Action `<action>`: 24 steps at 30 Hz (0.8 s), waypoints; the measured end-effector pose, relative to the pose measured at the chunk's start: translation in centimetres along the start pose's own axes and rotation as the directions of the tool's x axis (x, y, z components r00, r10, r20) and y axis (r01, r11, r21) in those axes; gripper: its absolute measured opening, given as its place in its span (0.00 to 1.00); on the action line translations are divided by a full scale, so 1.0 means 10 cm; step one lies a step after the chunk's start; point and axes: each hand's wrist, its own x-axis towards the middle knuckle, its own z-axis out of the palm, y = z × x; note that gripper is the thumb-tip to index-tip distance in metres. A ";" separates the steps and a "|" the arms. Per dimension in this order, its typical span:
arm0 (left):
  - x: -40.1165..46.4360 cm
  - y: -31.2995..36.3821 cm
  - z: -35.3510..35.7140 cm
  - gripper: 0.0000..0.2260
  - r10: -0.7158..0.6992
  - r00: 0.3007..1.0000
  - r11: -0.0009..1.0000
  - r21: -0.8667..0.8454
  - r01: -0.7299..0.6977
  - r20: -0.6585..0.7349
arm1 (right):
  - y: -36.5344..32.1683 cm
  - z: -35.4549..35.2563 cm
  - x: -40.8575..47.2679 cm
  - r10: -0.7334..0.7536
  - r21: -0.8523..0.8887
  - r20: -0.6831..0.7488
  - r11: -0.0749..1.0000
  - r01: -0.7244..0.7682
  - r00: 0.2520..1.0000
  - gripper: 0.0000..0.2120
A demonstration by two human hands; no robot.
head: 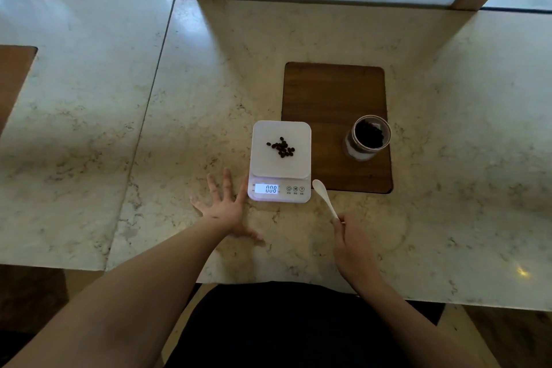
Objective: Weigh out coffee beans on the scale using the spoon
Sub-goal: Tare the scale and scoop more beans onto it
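Observation:
A white digital scale [298,128] sits on the marble counter, its lit display reading 008. A small pile of dark coffee beans [281,147] lies on its platform. To the right, an open glass jar [368,137] holds more beans. My right hand [354,243] grips the handle of a white spoon [323,196]; its empty bowl points toward the scale's right front corner. My left hand [225,207] rests flat on the counter with fingers spread, touching the scale's left front edge.
The jar stands on a dark wooden board [328,92] set behind and to the right of the scale. The marble counter [179,128] has a seam on the left and a front edge close to my body. Window frames rise behind.

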 end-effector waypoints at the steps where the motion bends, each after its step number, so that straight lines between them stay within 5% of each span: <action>1: -0.01 0.00 0.00 0.71 -0.002 1.000 1.000 -0.002 0.002 0.000 | -0.01 0.00 0.00 -0.003 -0.006 -0.002 1.000 0.003 1.000 0.09; 15: -0.01 -0.02 0.01 0.73 0.013 1.000 1.000 -0.010 -0.013 0.017 | -0.35 -0.34 0.25 -0.065 0.004 -0.177 0.998 0.067 0.982 0.09; 20: -0.03 -0.02 0.00 0.72 0.015 1.000 1.000 -0.006 -0.015 0.023 | -0.50 -0.76 0.42 -0.217 -0.139 -0.352 0.974 0.179 0.910 0.08; 24: -0.03 0.01 -0.03 0.73 0.008 0.999 1.000 0.003 -0.008 0.041 | -0.50 -1.22 0.72 -0.266 -0.347 -0.428 0.931 0.115 0.864 0.11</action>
